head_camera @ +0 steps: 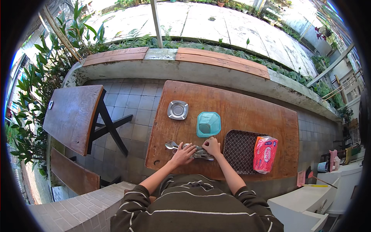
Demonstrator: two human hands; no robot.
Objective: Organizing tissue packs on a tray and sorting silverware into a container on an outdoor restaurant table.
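A bundle of metal cutlery [203,154] lies on the wooden table [252,104] close in front of me. My left hand [182,155] rests palm down over its left part, the fingers extended across the pieces. At the bundle's right end is my right hand [212,146], its fingers curled together; whether they pinch a piece is hidden. The bowl of a spoon [169,146] and the tines of a fork [173,143] show beyond my left fingers. Just past my right hand stands a translucent teal plastic container [208,124].
Right of my hands, a dark patterned tray [239,150] bears a pink Jolly tissue pack [265,155] along its right side. A square metal ashtray [178,110] sits at the far left of the table. Another wooden table [74,116] stands left; a low wall [124,69] runs behind.
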